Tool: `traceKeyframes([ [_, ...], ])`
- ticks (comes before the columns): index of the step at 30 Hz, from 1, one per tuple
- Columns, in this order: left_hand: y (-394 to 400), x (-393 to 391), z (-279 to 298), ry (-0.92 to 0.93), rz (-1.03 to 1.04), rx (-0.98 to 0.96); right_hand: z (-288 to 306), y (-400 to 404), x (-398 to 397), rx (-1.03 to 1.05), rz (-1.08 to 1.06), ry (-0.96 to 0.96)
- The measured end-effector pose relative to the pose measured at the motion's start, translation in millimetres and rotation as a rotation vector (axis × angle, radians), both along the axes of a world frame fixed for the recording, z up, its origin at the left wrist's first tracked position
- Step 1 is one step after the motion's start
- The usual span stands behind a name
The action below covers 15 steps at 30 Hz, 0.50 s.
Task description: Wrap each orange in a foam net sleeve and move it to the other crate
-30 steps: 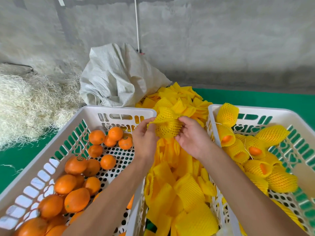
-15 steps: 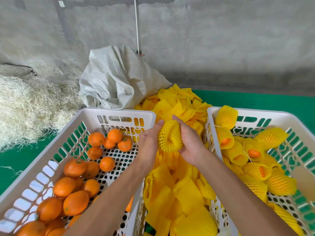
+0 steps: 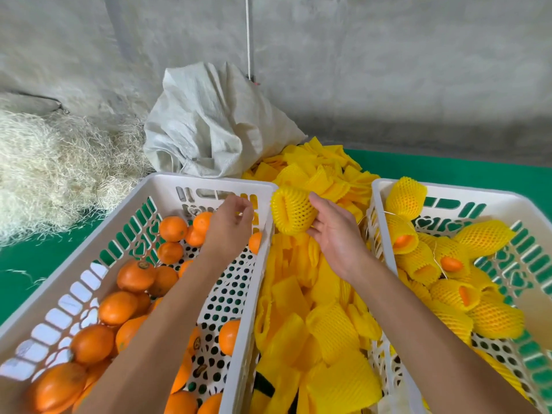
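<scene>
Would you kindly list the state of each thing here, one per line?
Left hand: over the left crate, empty.
Right hand: holds an open foam sleeve.
Left crate: bare oranges.
Right crate: sleeved oranges.
Sack: crumpled.

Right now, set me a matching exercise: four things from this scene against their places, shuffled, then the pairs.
Things:
1. bare oranges
2. opened foam sleeve
3. netted oranges
4. left hand

Places:
A. in the right crate
B. held by the right hand
C. in the left crate
D. over the left crate, holding nothing

Pairs: 1-C, 2-B, 3-A, 4-D
</scene>
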<state>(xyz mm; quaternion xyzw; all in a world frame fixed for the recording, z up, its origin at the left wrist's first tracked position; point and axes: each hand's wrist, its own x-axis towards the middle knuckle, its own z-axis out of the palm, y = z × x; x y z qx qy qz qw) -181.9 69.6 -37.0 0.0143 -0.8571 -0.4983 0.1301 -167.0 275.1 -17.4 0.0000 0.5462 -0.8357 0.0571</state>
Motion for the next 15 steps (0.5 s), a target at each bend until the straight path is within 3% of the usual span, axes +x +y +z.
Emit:
traceKeyframes([
  [2,-22.7,-3.6,-1.7,-0.163,-0.043,-0.275,-3.8,-0.2,-1.9,0.028,-0.028,0.004],
  [4,-41.2,-0.6,-0.2,-0.448,-0.159,-0.502,-9.7,0.2,-3.6,0.116,-0.081,0.004],
  [9,-22.8,30.1,-1.9,-1.273,-0.463,-0.677,-33.8,-0.2,-5.3,0.69,-0.16,0.236],
  [11,-8.1,36.5,-13.7,-1.372,-0.513,-0.77,-39.0,-0.6,-4.3,0.805,-0.13,0.321],
  [15,-1.1,49.9,-46.7,-1.294,-0.415,-0.773,-43.1,0.4,-4.1,0.869,-0.103,0.347],
])
